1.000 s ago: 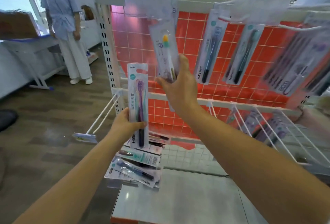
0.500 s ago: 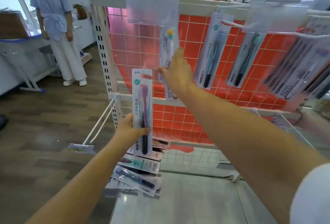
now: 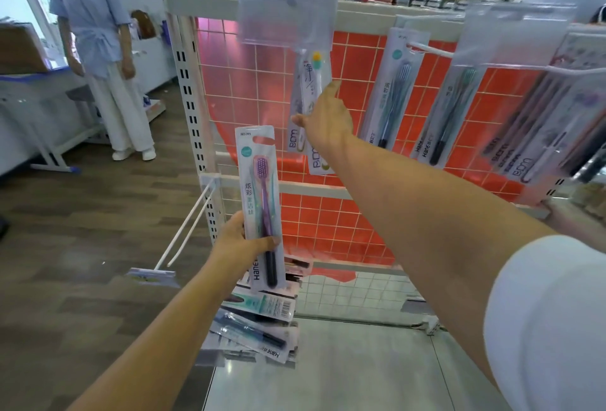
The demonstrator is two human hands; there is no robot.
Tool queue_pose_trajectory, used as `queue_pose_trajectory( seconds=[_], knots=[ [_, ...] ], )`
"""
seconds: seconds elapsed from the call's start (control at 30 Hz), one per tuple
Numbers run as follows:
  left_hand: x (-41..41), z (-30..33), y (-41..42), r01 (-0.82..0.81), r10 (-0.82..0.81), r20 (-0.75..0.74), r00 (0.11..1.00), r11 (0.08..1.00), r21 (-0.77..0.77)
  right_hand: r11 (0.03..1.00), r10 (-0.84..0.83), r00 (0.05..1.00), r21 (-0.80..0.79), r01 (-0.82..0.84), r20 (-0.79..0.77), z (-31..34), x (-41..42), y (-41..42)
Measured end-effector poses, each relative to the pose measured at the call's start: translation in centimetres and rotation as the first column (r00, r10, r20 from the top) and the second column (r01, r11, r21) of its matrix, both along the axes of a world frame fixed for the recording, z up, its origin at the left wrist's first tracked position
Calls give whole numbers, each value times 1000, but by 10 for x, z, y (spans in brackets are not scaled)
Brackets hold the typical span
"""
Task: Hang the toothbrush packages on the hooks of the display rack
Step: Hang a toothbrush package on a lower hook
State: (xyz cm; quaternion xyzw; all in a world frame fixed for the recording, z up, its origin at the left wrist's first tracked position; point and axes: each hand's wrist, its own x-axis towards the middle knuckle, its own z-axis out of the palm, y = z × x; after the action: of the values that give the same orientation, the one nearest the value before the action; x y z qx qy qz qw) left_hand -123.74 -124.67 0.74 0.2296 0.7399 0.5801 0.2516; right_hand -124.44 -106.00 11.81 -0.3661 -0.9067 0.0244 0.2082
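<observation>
Shop floor with wood-look planks runs behind a white rack (image 3: 210, 177) backed by orange mesh; a bystander (image 3: 98, 49) stands well apart at the upper left. Hooks on the top bar already carry several packs, each hanging with its long axis roughly vertical.

Highest and farthest forward is the right hand (image 3: 324, 115), reaching to the hanging pack (image 3: 310, 95) below a clear label holder (image 3: 285, 13). Its fingers look extended against the pack's lower half, thumb out to the left. They seem to touch it, not to grip it, though blur makes this uncertain.

Lower and nearer the body, the left hand (image 3: 244, 240) grips 1 purple pack (image 3: 262, 207) by its lower part, fingers wrapped from behind and thumb across the front. That pack stands nearly upright, bristles up, and the hang slot (image 3: 262, 140) at its top edge is free. It lies below and left of the right hand, just in front of the middle bar.

A bare 2-wire hook (image 3: 183, 230) juts from that bar toward the lower left, just left of the held pack. My judgement: the slot must travel to a hook tip, and the left hand is nearest that bare hook; the top hook sits well above the slot.

More packs (image 3: 262, 328) are stacked at the edge of the rack's grey base shelf (image 3: 344, 371).
</observation>
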Motion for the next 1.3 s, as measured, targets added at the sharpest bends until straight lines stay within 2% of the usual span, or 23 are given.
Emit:
queue_pose_trajectory(
  seconds=[0.17,0.23,0.33,0.5,0.6,0.73,0.87,1.1,1.3],
  knots=[
    [8,-3,-8,-10,10,5,1000,1000,14,996,-42,997,81,37,67,4,7,-1],
    [12,-6,-10,-20,20,29,999,1000,10,998,-48,998,52,46,39,4,6,-3],
    [15,-5,-13,-16,16,39,999,1000,-2,994,-47,998,-105,42,-50,4,8,-11],
    [19,4,-20,4,-4,22,1000,1000,16,966,-26,998,-255,41,61,-4,20,-24],
    [18,7,-25,1,-2,15,1000,1000,28,903,-53,996,-429,16,-75,-14,28,-30],
    [23,9,-30,8,-8,-3,1000,1000,29,842,-36,996,-540,-16,-85,-30,47,-38],
    [32,11,-34,29,-28,-27,999,999,24,849,0,994,-525,-57,-109,-48,67,-43],
    [48,11,-28,50,-49,-43,998,999,19,873,122,948,-422,-243,-293,-62,123,-54],
    [76,10,-15,84,-82,-75,994,996,21,927,184,954,-280,-248,-238,-62,172,-58]
  ],
)
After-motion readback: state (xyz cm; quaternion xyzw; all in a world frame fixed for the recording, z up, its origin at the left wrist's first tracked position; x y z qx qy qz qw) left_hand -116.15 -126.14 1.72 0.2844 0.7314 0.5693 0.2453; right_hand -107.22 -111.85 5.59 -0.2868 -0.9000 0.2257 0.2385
